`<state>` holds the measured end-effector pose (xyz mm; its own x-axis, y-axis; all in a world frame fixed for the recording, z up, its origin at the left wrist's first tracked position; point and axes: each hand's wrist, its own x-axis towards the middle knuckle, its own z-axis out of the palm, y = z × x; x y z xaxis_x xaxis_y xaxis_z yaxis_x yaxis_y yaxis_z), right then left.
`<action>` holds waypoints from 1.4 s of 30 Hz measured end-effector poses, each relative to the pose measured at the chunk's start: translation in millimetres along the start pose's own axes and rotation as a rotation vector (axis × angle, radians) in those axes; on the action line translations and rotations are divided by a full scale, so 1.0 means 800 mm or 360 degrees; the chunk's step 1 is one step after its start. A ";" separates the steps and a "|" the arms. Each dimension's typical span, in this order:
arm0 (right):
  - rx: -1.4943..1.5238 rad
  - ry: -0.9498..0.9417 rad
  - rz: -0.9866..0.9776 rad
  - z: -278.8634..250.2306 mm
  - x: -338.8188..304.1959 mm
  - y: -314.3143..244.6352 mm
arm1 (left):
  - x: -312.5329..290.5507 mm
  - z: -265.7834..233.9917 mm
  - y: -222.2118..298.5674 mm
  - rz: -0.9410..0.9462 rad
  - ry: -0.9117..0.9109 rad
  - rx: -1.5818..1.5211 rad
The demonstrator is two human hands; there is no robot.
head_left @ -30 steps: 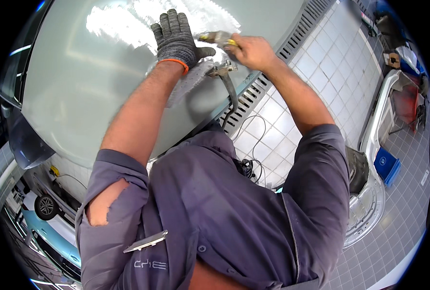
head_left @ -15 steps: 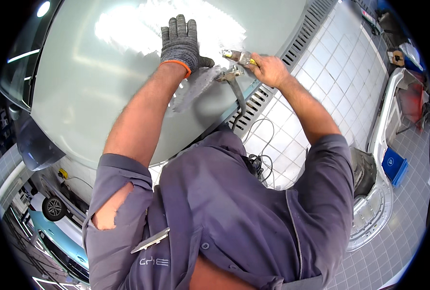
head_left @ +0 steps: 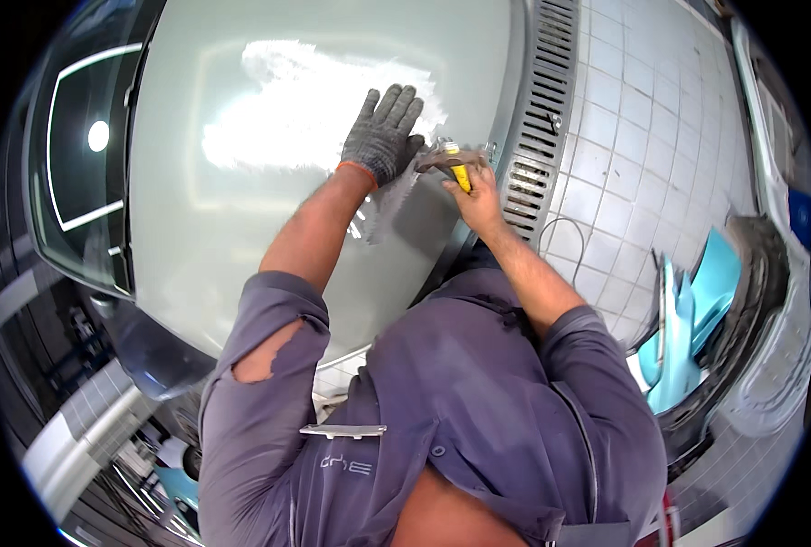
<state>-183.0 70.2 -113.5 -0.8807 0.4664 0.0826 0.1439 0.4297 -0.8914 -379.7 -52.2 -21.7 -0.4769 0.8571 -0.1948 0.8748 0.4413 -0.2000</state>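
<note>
A pale grey-green car body panel [head_left: 241,210] fills the upper left of the view. My left hand [head_left: 383,137], in a grey knit glove with an orange cuff, lies flat and spread on the panel near its right edge. My right hand [head_left: 474,196], bare, grips a small tool with a yellow handle [head_left: 460,173] held against the panel just right of the gloved hand. The tool's metal head sits close to the glove's thumb. A sanded, dull patch shows on the panel below the glove.
A metal floor drain grate [head_left: 538,118] runs along the panel's right edge over white floor tiles [head_left: 633,146]. Turquoise car body parts [head_left: 697,319] and a dark bumper piece lie at the right. A dark windscreen [head_left: 77,164] borders the panel on the left.
Both hands have shifted down and left along the panel as my head moved. The gloved hand stays flat on the surface and the right hand keeps its tool.
</note>
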 end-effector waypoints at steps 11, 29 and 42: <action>0.0420 -0.0415 0.0286 0.001 -0.079 -0.084 | -0.120 0.002 0.050 -0.0287 -0.0176 -0.0001; 0.0512 0.0708 0.0783 -0.317 -0.148 0.058 | -0.050 0.006 0.121 -0.0372 -0.0041 -0.0279; 0.0496 0.1257 0.0979 -0.397 -0.276 0.109 | -0.219 0.038 0.164 -0.0529 0.0016 -0.0469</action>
<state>167.4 250.6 -67.7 -0.1338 0.9573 -0.2564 0.2452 -0.2187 -0.9445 -184.1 -152.8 -42.5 -0.7366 0.6579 -0.1566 0.6620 0.7489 0.0322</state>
